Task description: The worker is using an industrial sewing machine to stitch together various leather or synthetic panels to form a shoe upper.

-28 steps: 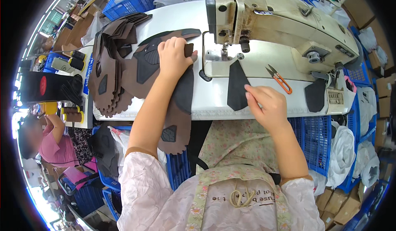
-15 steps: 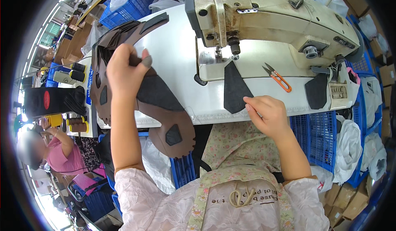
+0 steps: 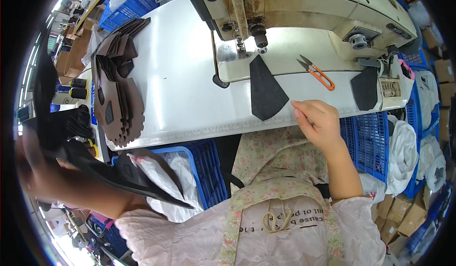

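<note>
At the far left my left hand (image 3: 35,166) is smeared by motion. A long dark leather piece (image 3: 109,173) swings beside it and across my forearm; whether the fingers still grip it I cannot make out. My right hand (image 3: 318,121) hovers above the table's front edge, thumb and fingers drawn together, tips just off a black pointed patch (image 3: 267,90). What the fingertips hold, if anything, is too small to see. The patch lies flat, its point near the presser foot (image 3: 241,46) of the sewing machine (image 3: 304,9). Orange-handled thread snips (image 3: 317,72) rest behind my right hand.
A stack of brown scalloped leather pieces (image 3: 118,90) covers the table's left end. Another black patch (image 3: 365,89) lies at the right. Below the table edge stand a blue basket (image 3: 209,166) with white plastic and another blue basket (image 3: 373,145). Thread cones (image 3: 78,93) stand left.
My left hand has swept from the stack down and left, the dark leather piece moving off the table with it. My right hand has shifted slightly relative to the patch. The view has turned a little.
</note>
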Demonstrator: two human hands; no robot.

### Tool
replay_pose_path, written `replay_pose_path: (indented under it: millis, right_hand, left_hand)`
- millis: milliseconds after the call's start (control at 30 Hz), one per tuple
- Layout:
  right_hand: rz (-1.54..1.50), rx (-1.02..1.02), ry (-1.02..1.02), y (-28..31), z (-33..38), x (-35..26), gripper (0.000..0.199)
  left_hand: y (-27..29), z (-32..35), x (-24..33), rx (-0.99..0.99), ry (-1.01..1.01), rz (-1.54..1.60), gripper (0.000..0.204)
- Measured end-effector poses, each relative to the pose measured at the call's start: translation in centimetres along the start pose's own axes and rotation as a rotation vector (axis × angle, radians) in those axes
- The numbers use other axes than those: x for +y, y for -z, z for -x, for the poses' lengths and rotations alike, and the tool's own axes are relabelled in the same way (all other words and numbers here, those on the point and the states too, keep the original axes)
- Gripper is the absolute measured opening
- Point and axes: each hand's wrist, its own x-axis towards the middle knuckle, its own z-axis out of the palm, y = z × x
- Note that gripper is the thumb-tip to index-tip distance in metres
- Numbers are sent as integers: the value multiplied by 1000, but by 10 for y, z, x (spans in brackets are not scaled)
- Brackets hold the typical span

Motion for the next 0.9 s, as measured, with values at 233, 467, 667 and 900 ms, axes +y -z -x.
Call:
replay_pose_path:
  millis: [233,467,667,900]
  right_hand:
    - [-28,-3,20,-7,2,-14,13]
    - [18,-58,-13,9,16,-29,14]
    - [-280,-220,-81,0,41,-37,17]
    - [-390,-808,-264,-67,75,-22,22]
  left_hand:
    - [-236,-44,-14,-731,-438,-6,31]
    - [-367,119,-61,-860,-320,173,33]
    - [-351,143,-30,-886,-405,226,30]
    - [-174,173,66,-1241,-171,278,23]
